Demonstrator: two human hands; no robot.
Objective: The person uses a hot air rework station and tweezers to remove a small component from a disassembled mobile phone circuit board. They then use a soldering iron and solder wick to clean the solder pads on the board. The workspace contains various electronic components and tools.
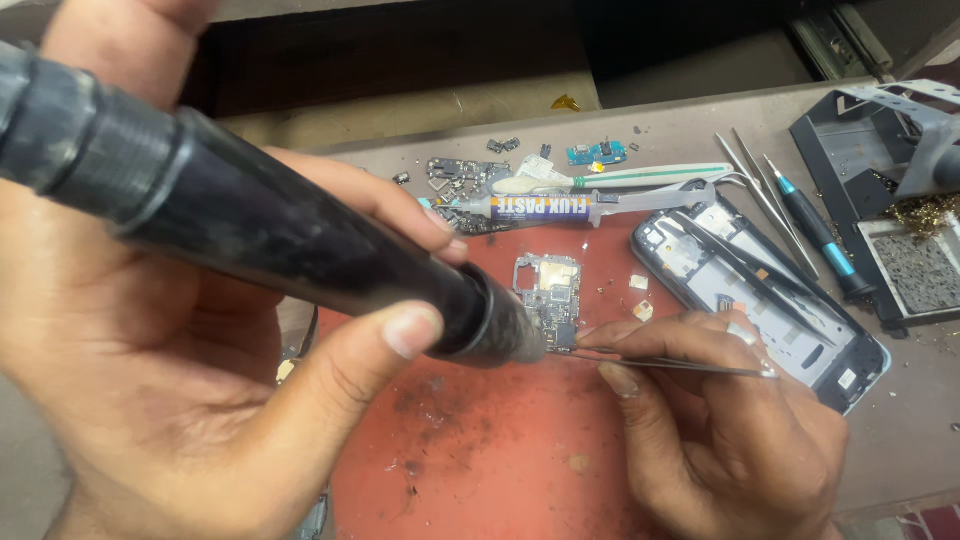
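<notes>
The left hand [150,400] fills the near left of the view, its fingers wrapped and clamped around a thick black hot-air wand [250,215]. The wand slants down to the right, and its nozzle tip sits right at the lower edge of a small circuit board [548,292]. The thumb presses on the barrel from below; the forefinger lies along its top.

The board lies flat on a red mat [480,440] in the middle of the worktop [900,440]. The mat is scorched and speckled with dark marks near its centre.

The right hand [720,420] comes in from the lower right. Its thumb and forefinger are pinched shut on thin metal tweezers [680,365], which lie nearly level and point left, their tips meeting the board's lower edge just beside the nozzle.

Right of the board, an open phone frame [800,330] lies half on the mat, with black tweezers [735,265] resting across it. Behind the board a flux syringe [570,205] lies crosswise, with a white-and-green toothbrush [620,178] just beyond it and small loose parts [460,172] scattered at their left. A teal-handled screwdriver [815,235] and spare metal tweezers [755,185] lie further right, near a black stand [850,130].
</notes>
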